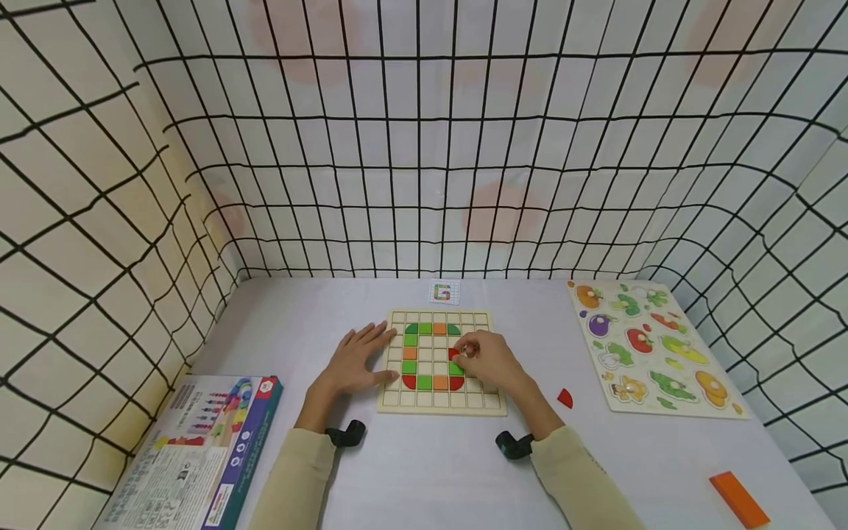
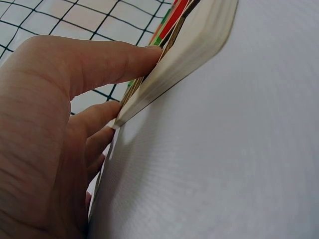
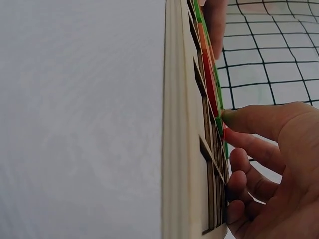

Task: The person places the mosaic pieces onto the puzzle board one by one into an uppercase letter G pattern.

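A square wooden grid board (image 1: 389,403) lies on the table with green, orange and red pieces set in its cells. Along its left edge rests my left hand (image 1: 361,358), fingers spread and thumb on the near part of the rim. My right hand (image 1: 490,358) is over the board's right half, thumb and index finger pinching a small red piece (image 1: 453,353) just above a green square (image 1: 456,368). The fingers partly cover that red piece, so its shape cannot be told. In the right wrist view, the other fingers of that hand curl inward.
A small pattern card (image 1: 444,292) lies behind the board. One red quarter-round piece (image 1: 564,398) sits right of my right wrist. A vegetable puzzle board (image 1: 636,383), an orange block (image 1: 739,500) and a printed box (image 1: 192,449) lie around. Black netting (image 1: 417,118) encloses the table.
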Demonstrator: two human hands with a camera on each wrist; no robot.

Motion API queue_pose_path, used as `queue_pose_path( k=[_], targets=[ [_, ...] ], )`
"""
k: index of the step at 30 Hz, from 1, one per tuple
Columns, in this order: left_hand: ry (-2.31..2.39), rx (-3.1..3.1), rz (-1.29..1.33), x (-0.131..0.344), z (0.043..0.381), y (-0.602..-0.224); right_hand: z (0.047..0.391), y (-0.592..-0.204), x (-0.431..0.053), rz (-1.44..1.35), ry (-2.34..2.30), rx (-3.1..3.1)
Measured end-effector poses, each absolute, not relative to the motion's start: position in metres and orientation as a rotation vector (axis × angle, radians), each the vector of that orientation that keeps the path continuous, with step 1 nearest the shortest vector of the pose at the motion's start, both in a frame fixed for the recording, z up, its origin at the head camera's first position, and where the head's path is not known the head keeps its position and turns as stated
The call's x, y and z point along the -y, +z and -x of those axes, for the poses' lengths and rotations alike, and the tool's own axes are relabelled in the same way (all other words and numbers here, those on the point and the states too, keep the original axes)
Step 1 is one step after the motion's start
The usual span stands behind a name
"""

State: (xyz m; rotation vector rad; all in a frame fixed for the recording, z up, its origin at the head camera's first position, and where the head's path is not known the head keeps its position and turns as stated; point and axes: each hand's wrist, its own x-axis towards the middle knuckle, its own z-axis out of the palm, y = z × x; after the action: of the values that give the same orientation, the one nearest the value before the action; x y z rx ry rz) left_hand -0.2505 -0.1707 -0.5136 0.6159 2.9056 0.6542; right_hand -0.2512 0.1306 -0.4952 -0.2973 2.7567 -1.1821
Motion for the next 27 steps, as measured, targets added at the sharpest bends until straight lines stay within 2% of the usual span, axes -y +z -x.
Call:
queue_pose_path(
  k=[14,27],
  targets=[
    [0.669,-2.908,-0.612,0.170,0.251,-0.513,0.247,-0.490,-0.149,0.346,-1.305,-2.759],
    [0.667,-2.913,-0.602,0.170,0.251,-0.515,0.226,-0.489,-0.215,0.252,-1.145,-2.939]
  ],
)
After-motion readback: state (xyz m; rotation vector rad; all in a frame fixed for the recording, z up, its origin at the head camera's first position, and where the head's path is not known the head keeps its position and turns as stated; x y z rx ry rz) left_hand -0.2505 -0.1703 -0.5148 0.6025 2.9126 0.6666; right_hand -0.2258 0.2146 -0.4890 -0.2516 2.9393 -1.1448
